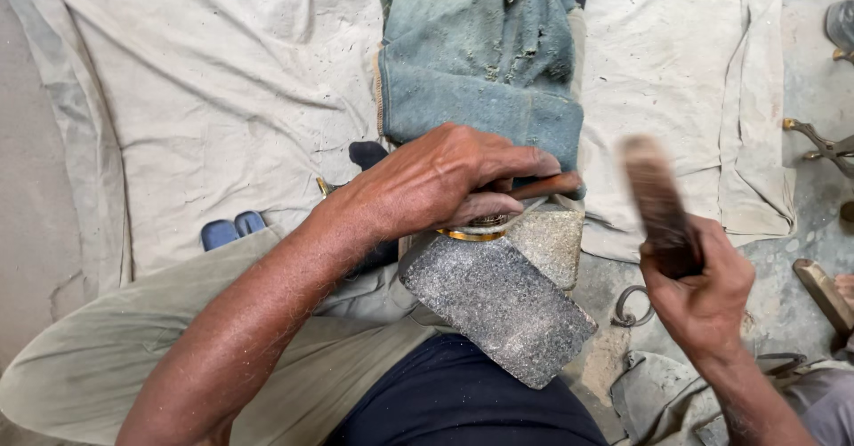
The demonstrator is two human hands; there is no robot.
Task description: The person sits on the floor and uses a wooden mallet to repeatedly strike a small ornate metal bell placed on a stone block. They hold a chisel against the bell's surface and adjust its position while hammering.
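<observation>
My left hand (pixel 436 179) grips a thin tool with a brown wooden handle (pixel 547 185), its fingers pressed down over a small round brass-coloured piece (pixel 473 233). That piece rests on the top end of a grey stone block (pixel 498 308) lying tilted across my lap. My right hand (pixel 698 290) is shut on a brown wooden mallet or stick (pixel 656 199), raised to the right of the block and blurred by motion. A second, lighter stone (pixel 556 243) sits just behind the block.
A folded blue-grey cloth (pixel 485 55) lies beyond the stones on pale canvas sheets (pixel 213 81). A metal ring (pixel 630 306) lies on the ground by my right wrist. Metal tongs (pixel 823 148) and a wooden piece (pixel 823 290) lie at the right edge.
</observation>
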